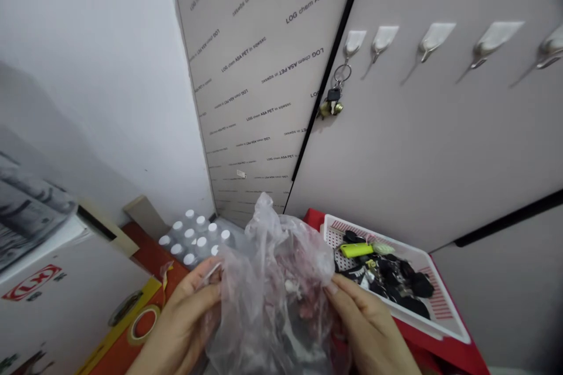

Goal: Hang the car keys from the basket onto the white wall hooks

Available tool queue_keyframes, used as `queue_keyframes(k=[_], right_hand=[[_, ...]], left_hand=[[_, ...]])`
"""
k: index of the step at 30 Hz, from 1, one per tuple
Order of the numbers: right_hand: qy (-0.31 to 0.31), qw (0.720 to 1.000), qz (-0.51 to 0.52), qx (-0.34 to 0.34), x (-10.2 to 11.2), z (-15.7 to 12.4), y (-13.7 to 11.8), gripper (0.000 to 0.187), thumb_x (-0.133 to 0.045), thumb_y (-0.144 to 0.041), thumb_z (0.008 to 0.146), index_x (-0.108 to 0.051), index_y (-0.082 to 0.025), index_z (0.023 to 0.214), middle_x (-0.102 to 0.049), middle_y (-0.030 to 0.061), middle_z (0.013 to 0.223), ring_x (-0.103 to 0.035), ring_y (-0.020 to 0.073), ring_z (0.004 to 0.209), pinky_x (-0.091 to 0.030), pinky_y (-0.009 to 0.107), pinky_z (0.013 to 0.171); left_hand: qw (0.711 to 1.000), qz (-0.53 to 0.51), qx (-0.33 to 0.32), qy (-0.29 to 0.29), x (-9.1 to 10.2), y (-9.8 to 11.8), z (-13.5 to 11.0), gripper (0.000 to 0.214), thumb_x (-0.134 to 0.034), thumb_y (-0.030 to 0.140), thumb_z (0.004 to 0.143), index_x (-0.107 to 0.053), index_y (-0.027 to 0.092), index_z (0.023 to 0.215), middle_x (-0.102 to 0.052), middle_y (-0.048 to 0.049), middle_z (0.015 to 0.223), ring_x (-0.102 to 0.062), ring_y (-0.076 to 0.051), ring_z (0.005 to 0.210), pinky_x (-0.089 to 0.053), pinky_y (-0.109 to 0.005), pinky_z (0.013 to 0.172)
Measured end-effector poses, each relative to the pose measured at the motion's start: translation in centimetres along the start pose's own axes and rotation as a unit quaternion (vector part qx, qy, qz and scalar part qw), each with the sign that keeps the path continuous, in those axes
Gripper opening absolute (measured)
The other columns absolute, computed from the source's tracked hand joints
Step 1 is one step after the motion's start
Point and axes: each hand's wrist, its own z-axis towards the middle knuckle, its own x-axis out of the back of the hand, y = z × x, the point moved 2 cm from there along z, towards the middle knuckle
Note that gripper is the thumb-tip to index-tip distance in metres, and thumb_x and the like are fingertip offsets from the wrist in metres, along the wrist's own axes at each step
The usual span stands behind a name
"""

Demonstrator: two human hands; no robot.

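Note:
A crumpled clear plastic bag (259,281) stands between my two hands at the bottom middle of the head view. My left hand (189,310) pinches its left side, fingers curled into the film. On the other side my right hand (360,319) grips the bag's edge between thumb and fingers. Through the film some reddish and pale shapes show, but I cannot make out what they are. Just beyond my right hand lies a white plastic basket (444,304) holding keys, dark key fobs and a bright yellow-green item (356,249).
Several white-capped bottles (201,243) stand at the back left. Rolls of tape (144,325) and a white box (39,287) are at lower left. Keys (333,96) hang from one of several white hooks (435,38) on the grey cabinet. Beneath the basket is something red (461,354).

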Motion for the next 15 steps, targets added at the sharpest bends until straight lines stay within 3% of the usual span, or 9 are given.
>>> queue_keyframes(k=[5, 15], right_hand=[[-0.038, 0.998, 0.036, 0.028, -0.5, 1.3, 0.6, 0.034, -0.041, -0.041, 0.068, -0.053, -0.014, 0.086, -0.054, 0.0006, 0.065, -0.047, 0.0112, 0.059, -0.038, 0.020, 0.055], [-0.017, 0.990, -0.068, 0.122, -1.4, 3.4, 0.6, 0.031, -0.033, -0.034, 0.073, -0.050, -0.014, 0.089, -0.053, 0.0013, 0.067, -0.047, 0.0120, 0.063, -0.038, 0.021, 0.058]], left_hand=[[1.000, 0.019, -0.005, 0.016, 0.9, 0.2, 0.5, 0.046, -0.058, 0.016, 0.051, -0.049, 0.019, 0.095, -0.060, -0.0017, 0.071, -0.055, -0.014, 0.060, -0.041, -0.023, 0.054], [0.998, 0.032, -0.056, -0.027, 1.5, 1.1, 1.2, 0.036, -0.057, 0.020, 0.054, -0.048, 0.016, 0.089, -0.057, -0.0021, 0.071, -0.053, -0.011, 0.058, -0.038, -0.020, 0.052]])
